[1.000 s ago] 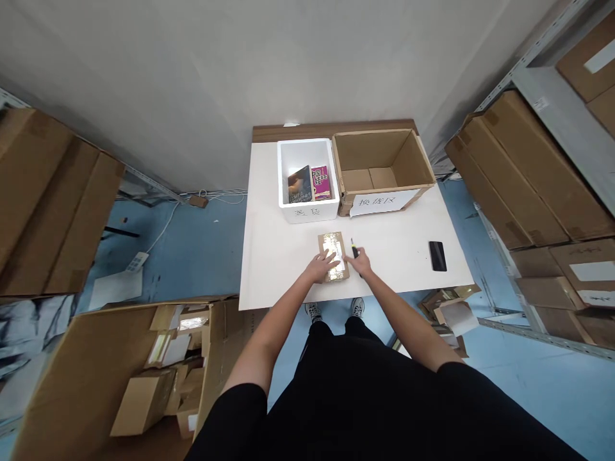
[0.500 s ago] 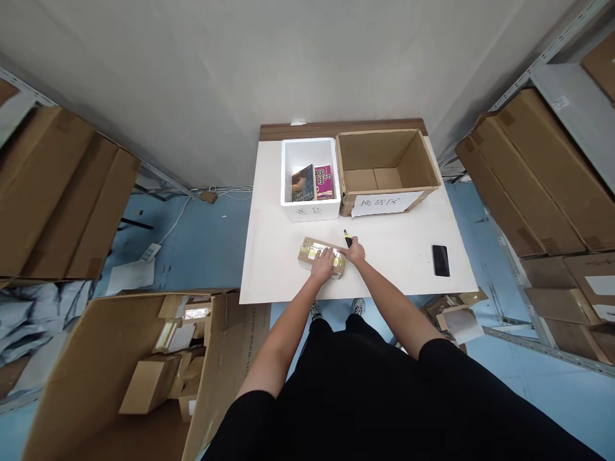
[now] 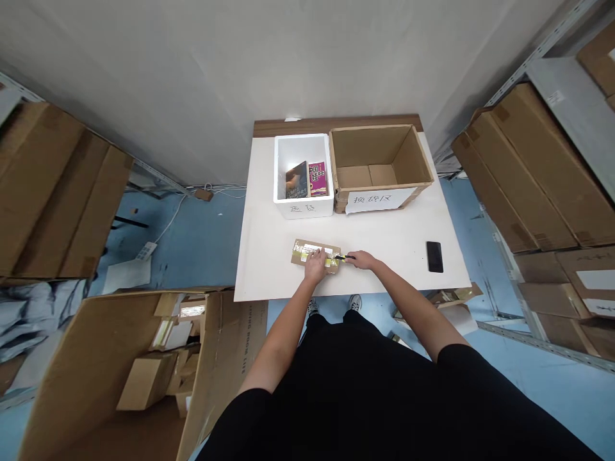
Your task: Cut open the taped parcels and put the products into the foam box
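A small brown cardboard box [image 3: 300,251] lies on the white table, with shiny tape and a pale label on top. Across its top and near edge rests my left hand [image 3: 315,265], fingers laid out over the surface and thumb apart. My right hand [image 3: 363,260], just right of the box, is closed around a black and yellow utility knife [image 3: 343,257]. The knife points left, its tip at the right end of the box top; whether the blade touches the tape cannot be made out.
Behind stand a white foam box [image 3: 303,209] with books [image 3: 318,179] inside and an open carton [image 3: 379,130] bearing a handwritten sheet. A phone [image 3: 434,257] lies at the right of the table [image 3: 259,256]. A large carton [image 3: 72,358] with smaller boxes stands lower left; shelves flank both sides.
My right hand has turned the utility knife from pointing away to pointing left, onto the box's right end. The box now lies flatter, my left hand still on it. The whole view shifted slightly.
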`<state>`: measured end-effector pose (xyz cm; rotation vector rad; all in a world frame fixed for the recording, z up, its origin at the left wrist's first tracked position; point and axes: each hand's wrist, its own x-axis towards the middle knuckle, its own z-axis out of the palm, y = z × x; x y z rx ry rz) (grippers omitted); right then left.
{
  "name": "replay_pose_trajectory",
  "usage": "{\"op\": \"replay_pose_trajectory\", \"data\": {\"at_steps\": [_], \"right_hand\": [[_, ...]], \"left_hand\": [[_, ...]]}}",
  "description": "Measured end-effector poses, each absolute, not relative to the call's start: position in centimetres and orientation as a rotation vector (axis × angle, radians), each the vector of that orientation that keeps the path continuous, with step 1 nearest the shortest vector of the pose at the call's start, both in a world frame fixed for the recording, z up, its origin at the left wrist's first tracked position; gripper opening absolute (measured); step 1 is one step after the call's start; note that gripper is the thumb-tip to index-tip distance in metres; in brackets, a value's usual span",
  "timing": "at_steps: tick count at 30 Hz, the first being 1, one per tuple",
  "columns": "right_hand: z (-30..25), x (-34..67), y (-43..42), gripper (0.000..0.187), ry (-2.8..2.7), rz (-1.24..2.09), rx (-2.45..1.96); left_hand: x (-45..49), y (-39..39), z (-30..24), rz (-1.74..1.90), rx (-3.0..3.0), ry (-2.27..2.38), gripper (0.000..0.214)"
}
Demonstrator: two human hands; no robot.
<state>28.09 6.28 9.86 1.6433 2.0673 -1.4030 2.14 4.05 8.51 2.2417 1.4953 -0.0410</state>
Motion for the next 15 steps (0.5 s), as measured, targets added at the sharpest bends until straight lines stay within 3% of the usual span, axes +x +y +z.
{"op": "replay_pose_trajectory", "data": {"at_steps": [3, 7, 12, 15], "right_hand": [[9.9, 27.2, 7.6, 0.047, 2.115, -1.111, 1.590], [9.8, 27.0, 8.5, 0.057, 2.121, -1.045, 1.536], [9.8, 28.0, 8.1, 0.054, 2.071, -1.216, 1.541], [9.6, 28.6, 6.6, 0.059, 1.909, -1.460, 1.649]], "left_hand": [[2.1, 4.2, 8.6, -0.061, 2.228, 1.525, 0.098], [2.3, 4.5, 8.7, -0.076, 2.196, 1.547, 0.102], [2.2, 4.5, 9.0, -0.034, 2.195, 1.536, 0.090], [1.9, 4.6, 9.4, -0.010, 2.204, 1.479, 0.072]]}}
